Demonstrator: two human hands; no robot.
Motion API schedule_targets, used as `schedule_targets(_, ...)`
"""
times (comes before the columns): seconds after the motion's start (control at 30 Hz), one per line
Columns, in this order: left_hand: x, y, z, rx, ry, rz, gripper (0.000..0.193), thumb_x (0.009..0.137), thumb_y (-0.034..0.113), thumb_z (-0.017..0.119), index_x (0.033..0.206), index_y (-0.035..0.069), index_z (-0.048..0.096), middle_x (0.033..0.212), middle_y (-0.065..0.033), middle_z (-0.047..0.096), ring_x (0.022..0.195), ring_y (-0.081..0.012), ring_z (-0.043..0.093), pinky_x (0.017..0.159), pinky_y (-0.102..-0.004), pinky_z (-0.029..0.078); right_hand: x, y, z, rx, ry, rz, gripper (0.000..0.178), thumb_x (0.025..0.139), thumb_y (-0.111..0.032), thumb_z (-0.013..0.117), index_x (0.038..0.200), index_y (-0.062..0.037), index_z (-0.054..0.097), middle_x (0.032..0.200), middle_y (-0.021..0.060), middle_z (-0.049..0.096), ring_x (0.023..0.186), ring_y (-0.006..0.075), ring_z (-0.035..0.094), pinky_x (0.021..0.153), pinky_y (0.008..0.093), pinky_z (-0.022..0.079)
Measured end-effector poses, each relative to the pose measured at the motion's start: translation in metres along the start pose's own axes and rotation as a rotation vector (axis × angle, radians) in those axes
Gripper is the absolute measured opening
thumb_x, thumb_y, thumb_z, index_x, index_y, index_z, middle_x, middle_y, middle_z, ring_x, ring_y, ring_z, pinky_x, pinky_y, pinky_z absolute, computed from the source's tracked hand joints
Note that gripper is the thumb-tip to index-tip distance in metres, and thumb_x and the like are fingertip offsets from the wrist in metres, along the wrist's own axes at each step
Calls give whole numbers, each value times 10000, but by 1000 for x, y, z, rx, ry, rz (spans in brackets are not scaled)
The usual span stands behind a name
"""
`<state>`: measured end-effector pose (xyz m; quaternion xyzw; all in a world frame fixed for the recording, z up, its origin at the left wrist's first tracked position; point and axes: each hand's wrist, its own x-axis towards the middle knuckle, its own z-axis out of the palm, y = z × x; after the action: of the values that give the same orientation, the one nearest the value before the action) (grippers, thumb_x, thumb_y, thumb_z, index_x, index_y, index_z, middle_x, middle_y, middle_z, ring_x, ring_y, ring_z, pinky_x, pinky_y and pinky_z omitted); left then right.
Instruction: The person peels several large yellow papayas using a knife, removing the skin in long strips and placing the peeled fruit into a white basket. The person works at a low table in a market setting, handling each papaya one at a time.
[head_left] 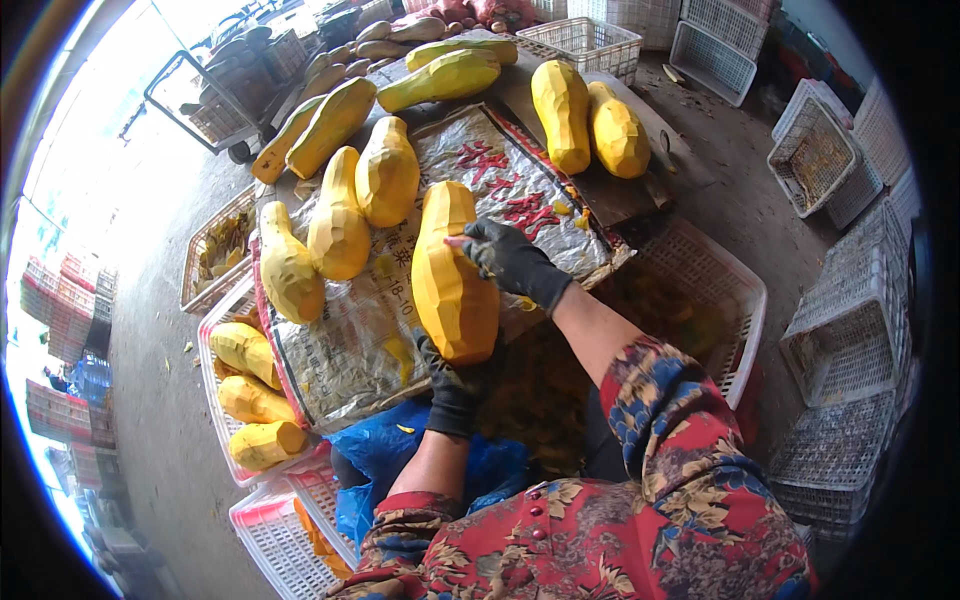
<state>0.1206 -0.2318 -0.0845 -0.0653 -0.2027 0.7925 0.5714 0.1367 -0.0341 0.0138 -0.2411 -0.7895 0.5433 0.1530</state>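
A large peeled yellow squash (452,290) stands tilted over a printed woven sack (350,350). My left hand (450,390), in a dark glove, grips its lower end; the squash partly hides the fingers. My right hand (512,262), gloved too, is closed at the squash's upper right side. A small pinkish-red tip shows at its fingers; I cannot make out what it belongs to. Left of the held squash, several peeled squashes (340,215) lie on the sack.
Unpeeled squashes (440,80) lie at the far side. Two peeled ones (565,115) rest at the far right of the board. A white crate (208,340) with peeled squashes stands at the left. Peelings lie in a crate (755,330) below. Stacked crates (850,330) line the right.
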Motion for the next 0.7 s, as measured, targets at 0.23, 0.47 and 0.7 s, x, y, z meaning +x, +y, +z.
schedule_targets(0.23, 13, 3, -14, 544, 392, 196, 788, 839, 659, 592, 1409, 133, 453, 1382, -116, 520, 1231, -347, 508, 1053, -541, 411, -86, -37, -55, 371, -366, 170, 290, 881, -265, 735, 1014, -29, 631, 766, 15, 620, 651, 74, 587, 586, 238, 467)
schedule_targets(0.47, 15, -16, -8, 594, 396, 175, 718, 902, 619, 554, 1408, 119, 455, 1386, -93, 518, 1239, -269, 509, 1068, -434, 413, 0, -14, -19, 174, -67, 31, 317, 935, -247, 663, 1163, -29, 632, 805, -16, 607, 669, 33, 544, 609, 205, 465)
schedule_targets(0.7, 19, -15, -30, 715, 434, 256, 680, 911, 576, 573, 1380, 94, 471, 1359, -96, 532, 1232, -254, 510, 1068, -413, 412, -12, 6, 7, -208, 154, -254, 278, 928, -245, 647, 1107, -44, 581, 885, 242, 665, 816, 364, 661, 699, 412, 517)
